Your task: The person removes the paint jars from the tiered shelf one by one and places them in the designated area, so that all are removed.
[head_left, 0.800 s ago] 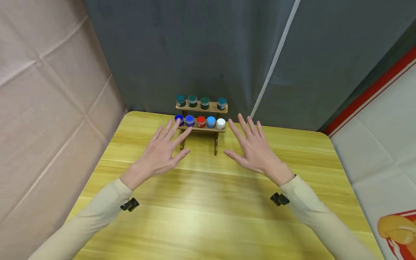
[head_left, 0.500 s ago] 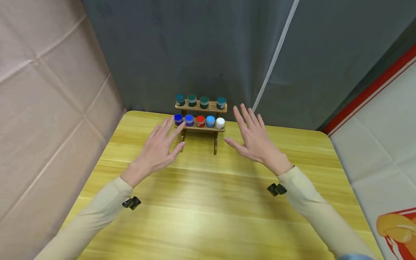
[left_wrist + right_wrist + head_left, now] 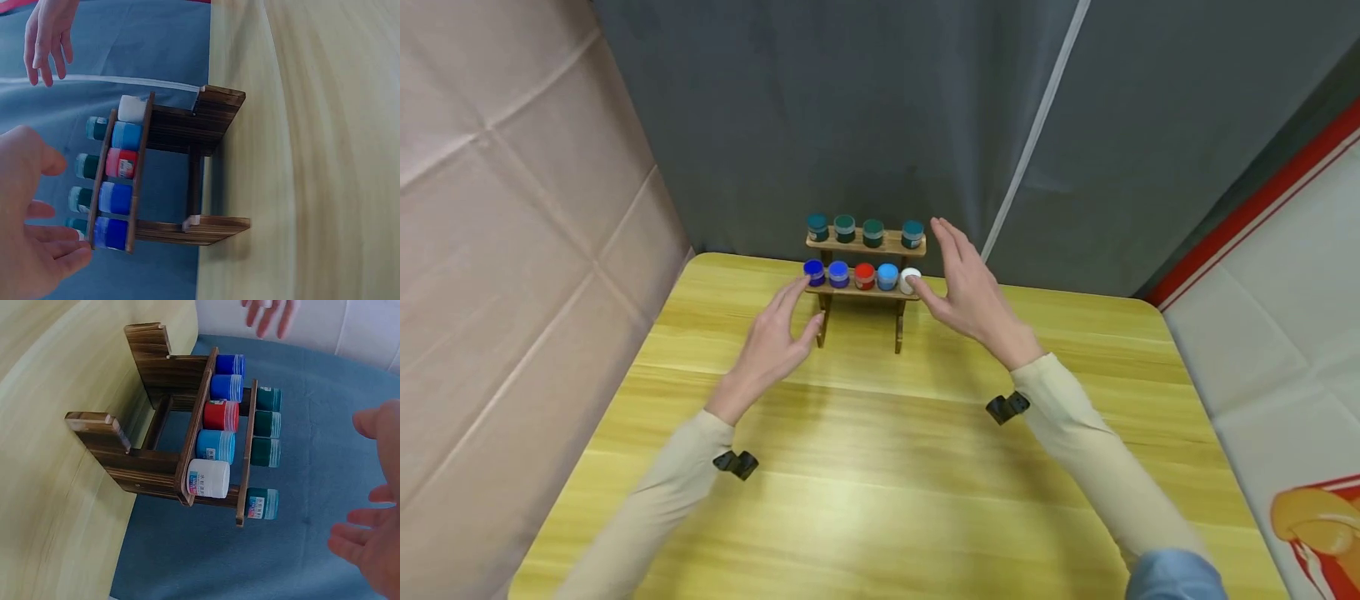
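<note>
A small two-tier wooden rack [image 3: 857,293] stands at the back of the table, carrying paint jars. Its lower tier holds a dark blue jar [image 3: 814,272], a blue jar [image 3: 838,274], a red jar [image 3: 865,276], a light blue jar [image 3: 887,277] and a white jar [image 3: 209,479]. Several dark green and teal jars [image 3: 267,424] line the upper tier, with a gap before the rightmost teal jar [image 3: 262,504]. My left hand [image 3: 772,342] is near the rack's left end, fingers extended and holding nothing. My right hand [image 3: 970,292] hovers at the right end, its thumb overlapping the white jar in the head view.
A dark grey curtain [image 3: 820,108] hangs right behind the rack. The yellow wooden table [image 3: 880,492] extends toward me. Pale panels flank it, a pinkish one [image 3: 535,275] on the left and a white one [image 3: 1285,333] on the right.
Both hands have drawn inward toward the rack's ends, the right one also moving forward. Their spread fingers have come closer together. The rack and jars stay put.
</note>
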{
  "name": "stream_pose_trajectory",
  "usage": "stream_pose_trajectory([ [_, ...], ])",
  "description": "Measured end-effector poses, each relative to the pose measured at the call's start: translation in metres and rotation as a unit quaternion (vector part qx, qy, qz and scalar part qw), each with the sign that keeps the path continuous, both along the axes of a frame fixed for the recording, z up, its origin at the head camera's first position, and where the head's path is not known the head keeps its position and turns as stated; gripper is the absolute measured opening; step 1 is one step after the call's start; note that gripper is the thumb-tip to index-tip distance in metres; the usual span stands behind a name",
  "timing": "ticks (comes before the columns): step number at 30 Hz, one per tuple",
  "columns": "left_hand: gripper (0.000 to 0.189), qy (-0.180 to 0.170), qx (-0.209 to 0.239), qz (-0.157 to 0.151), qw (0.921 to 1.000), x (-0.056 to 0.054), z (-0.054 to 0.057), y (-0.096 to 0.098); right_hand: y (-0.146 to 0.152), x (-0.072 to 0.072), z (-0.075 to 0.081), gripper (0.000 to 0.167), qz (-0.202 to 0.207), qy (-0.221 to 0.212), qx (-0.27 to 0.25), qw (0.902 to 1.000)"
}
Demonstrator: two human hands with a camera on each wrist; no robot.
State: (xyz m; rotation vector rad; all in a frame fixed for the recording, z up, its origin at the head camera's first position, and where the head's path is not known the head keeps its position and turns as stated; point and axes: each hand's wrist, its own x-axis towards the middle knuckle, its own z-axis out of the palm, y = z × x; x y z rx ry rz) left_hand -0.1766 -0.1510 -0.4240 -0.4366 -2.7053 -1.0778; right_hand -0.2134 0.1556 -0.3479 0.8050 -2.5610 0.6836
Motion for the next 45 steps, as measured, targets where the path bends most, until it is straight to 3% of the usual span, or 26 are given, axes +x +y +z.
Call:
stream_pose_trajectory([
  [4, 0.068, -0.043, 0.065, 0.018, 0.9968, -0.005, -0.009, 0.002, -0.002, -0.014, -0.003, 0.077, -0.001, -0.002, -0.032, 0.9995],
  [9, 0.064, -0.105, 0.167, 0.027, 0.98, -0.015, -0.031, 0.002, -0.001, -0.029, -0.007, 0.073, -0.011, -0.021, -0.056, 0.9982],
  [11, 0.064, -0.129, 0.193, 0.033, 0.9721, -0.019, -0.041, 0.005, 0.0, -0.034, -0.009, 0.073, -0.015, -0.032, -0.059, 0.9976],
  [14, 0.064, -0.144, 0.204, 0.044, 0.9672, -0.023, -0.057, 0.011, -0.001, -0.039, -0.013, 0.072, -0.019, -0.045, -0.06, 0.997],
  [21, 0.065, -0.15, 0.188, 0.045, 0.9695, -0.03, -0.078, 0.021, -0.008, -0.055, -0.021, 0.068, -0.03, -0.067, -0.071, 0.9947],
  [31, 0.06, -0.152, 0.196, 0.065, 0.9666, -0.045, -0.09, 0.023, -0.018, -0.081, -0.029, 0.064, -0.054, -0.098, -0.11, 0.9876],
  [36, 0.054, -0.143, 0.195, 0.087, 0.9664, -0.048, -0.094, 0.023, -0.021, -0.088, -0.031, 0.061, -0.066, -0.115, -0.121, 0.9838],
  [45, 0.045, -0.137, 0.264, 0.143, 0.944, -0.045, -0.105, 0.035, -0.017, -0.089, -0.033, 0.056, -0.087, -0.129, -0.136, 0.9784],
])
